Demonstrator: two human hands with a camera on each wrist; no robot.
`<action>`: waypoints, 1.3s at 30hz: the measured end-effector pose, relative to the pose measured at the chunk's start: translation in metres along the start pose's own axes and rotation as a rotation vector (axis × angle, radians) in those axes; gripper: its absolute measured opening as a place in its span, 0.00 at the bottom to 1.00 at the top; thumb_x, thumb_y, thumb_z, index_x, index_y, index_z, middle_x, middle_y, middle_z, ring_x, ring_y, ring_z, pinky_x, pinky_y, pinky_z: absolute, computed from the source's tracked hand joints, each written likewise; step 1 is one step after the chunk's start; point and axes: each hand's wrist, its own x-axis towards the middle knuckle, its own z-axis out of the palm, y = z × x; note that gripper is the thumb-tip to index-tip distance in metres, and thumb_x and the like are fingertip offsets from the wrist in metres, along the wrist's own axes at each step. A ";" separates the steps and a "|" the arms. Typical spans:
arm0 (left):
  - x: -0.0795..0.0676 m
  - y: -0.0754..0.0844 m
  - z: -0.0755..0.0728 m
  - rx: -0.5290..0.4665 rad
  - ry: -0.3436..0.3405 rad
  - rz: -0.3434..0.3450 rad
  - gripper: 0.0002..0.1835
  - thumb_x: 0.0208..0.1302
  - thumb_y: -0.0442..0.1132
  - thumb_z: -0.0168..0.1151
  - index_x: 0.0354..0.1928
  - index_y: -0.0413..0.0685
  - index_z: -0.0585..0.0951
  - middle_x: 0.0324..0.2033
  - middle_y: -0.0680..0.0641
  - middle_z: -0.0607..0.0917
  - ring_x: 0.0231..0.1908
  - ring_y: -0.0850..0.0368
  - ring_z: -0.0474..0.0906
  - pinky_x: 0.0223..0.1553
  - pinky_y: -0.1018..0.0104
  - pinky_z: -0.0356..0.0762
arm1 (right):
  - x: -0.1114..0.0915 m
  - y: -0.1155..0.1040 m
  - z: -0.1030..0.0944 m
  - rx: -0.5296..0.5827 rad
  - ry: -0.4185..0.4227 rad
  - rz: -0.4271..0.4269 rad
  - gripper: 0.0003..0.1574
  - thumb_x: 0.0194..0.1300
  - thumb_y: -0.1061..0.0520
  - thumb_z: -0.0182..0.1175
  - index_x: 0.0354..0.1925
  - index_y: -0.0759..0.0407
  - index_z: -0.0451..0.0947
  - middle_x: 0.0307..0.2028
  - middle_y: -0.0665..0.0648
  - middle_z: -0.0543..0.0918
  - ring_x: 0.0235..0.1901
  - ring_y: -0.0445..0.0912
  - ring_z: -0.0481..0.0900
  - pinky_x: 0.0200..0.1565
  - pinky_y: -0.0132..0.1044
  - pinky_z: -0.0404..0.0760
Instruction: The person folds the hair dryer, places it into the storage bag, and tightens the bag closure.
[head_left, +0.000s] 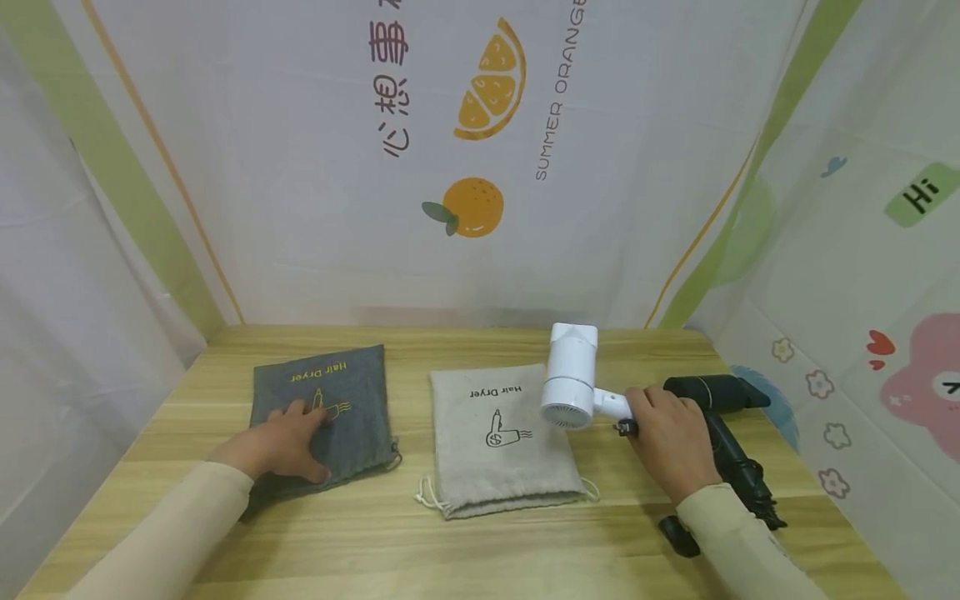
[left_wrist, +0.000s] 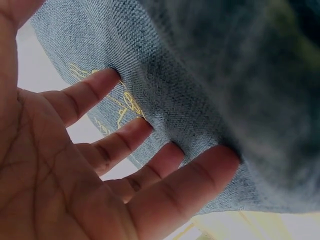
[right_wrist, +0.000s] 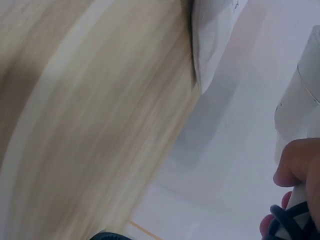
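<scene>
My right hand [head_left: 671, 437] grips the handle of a white hair dryer [head_left: 572, 367], which is raised with its barrel partly over the right edge of a beige drawstring pouch [head_left: 480, 471]. A dark cord [right_wrist: 290, 222] is bunched by that handle in the right wrist view. On the left, my left hand [head_left: 285, 443] rests on a dark grey drawstring pouch [head_left: 360, 417] printed with "Hair Dryer" in yellow. In the left wrist view its spread fingers [left_wrist: 135, 137] touch the grey cloth. Both pouches lie on the wooden table.
A black hair dryer [head_left: 708, 392] lies at the table's right, beyond my right hand, its handle pointing toward me. A small black piece [head_left: 678, 536] lies next to my right sleeve. White printed curtains [head_left: 337, 275] stand at the table's [head_left: 420, 558] back and sides.
</scene>
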 end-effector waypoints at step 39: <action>-0.013 -0.003 0.018 0.002 0.160 0.137 0.34 0.47 0.48 0.77 0.54 0.36 0.79 0.52 0.28 0.76 0.50 0.24 0.74 0.50 0.34 0.74 | 0.014 -0.034 0.013 0.096 0.060 -0.092 0.31 0.37 0.64 0.82 0.40 0.59 0.76 0.32 0.58 0.81 0.31 0.56 0.82 0.35 0.53 0.79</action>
